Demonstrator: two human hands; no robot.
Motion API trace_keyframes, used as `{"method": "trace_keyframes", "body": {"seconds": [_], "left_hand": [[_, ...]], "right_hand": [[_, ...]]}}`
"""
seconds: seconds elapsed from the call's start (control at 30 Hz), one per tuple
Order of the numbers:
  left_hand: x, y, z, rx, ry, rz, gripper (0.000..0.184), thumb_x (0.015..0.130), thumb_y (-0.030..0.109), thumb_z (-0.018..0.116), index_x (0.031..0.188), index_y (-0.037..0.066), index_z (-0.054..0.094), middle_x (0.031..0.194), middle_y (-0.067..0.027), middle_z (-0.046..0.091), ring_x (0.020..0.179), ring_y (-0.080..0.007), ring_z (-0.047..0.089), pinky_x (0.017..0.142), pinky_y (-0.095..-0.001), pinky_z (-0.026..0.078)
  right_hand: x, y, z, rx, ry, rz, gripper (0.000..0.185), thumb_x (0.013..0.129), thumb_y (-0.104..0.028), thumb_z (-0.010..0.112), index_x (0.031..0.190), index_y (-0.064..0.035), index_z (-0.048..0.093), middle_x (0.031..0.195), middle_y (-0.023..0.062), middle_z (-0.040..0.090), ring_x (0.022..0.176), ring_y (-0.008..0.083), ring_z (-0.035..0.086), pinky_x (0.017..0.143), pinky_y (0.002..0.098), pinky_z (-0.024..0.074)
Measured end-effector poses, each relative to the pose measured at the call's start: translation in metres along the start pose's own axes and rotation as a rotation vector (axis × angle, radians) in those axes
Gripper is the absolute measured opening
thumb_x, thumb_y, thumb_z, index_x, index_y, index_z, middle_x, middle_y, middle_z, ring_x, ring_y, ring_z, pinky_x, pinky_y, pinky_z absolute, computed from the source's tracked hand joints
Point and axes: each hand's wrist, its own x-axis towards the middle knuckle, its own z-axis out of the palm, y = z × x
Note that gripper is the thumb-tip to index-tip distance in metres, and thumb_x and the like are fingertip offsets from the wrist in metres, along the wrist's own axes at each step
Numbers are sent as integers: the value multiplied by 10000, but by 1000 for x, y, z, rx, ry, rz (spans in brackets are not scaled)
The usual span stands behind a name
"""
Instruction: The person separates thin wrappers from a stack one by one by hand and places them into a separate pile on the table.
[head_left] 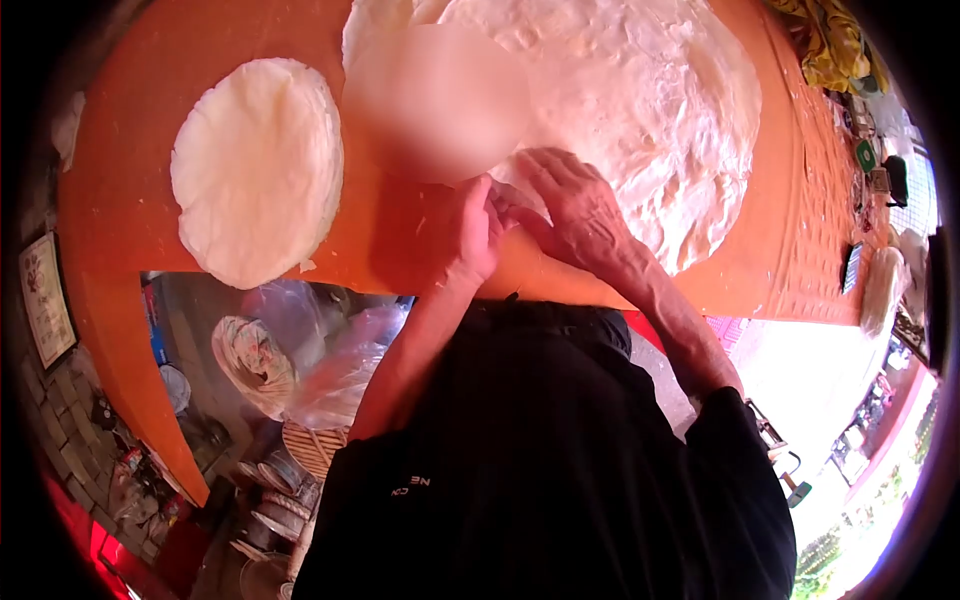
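A large, pale, wrinkled dough sheet (660, 120) spreads over the orange table, its near edge close to my body. My right hand (575, 200) curls its fingers over that near edge, with the thumb tucked beneath. Right beside it, my left hand (480, 235) pinches at the same edge, its fingertips partly hidden. To the left lies a smaller round stack of thin flat dough (258, 170), apart from both hands. A round blurred patch covers part of the big sheet and the table above my left hand.
The orange table (400, 255) ends just before my body. Below its left part are plastic bags (350, 360), a cloth bundle (253, 365) and a wicker basket (312, 448). Small items and a phone-like object (851, 268) line the right edge. A yellow cloth (825, 45) hangs at the far right corner.
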Motion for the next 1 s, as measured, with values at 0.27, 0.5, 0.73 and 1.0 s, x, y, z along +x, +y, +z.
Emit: {"method": "trace_keyframes", "body": {"seconds": [0.27,0.5,0.73,1.0], "left_hand": [[4,15,18,-26,-48,22,358,957,464,463,1056,136,566,948,-18,603,904,-161,570,775,-338,451],[8,23,21,-65,-194,27,405,974,449,420,1172,115,535,1086,-62,609,949,-192,584,817,-356,466],[4,10,17,87,-114,74,481,967,432,441,1240,42,510,1047,-119,632,1023,-234,595,900,-387,474],[-23,15,-16,394,205,130,293,952,193,528,1168,-5,537,1008,-122,636,913,-219,645,798,-328,525]], "right_hand": [[30,10,-20,-231,-225,207,366,722,-196,694,1007,-6,566,919,162,632,901,361,605,732,442,487],[16,8,-6,-78,-266,97,375,730,-197,706,1036,-27,572,802,147,620,769,354,621,657,416,518],[56,89,-72,-987,-330,-124,84,837,-137,559,845,-70,609,748,76,635,648,235,624,568,352,499],[78,3,-166,-728,-82,109,186,897,-107,498,1016,-93,641,764,99,648,641,226,622,572,369,492]]}}
